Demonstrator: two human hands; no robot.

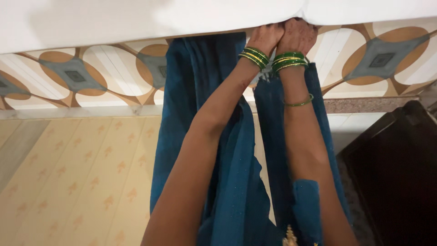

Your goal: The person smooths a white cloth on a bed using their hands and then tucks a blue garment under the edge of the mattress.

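Hands: left hand, right hand side by side, fingers clenched on soft blue cloth.

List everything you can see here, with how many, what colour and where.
cloth: one, teal blue, hanging down the middle from the top
white surface: one, across the top
patterned tile band: one, brown, grey and white, below the white surface
cream tiles: many, lower left
dark panel: one, black, lower right
bangles: several, green and gold, on both wrists
left hand: at the cloth's top
right hand: beside it
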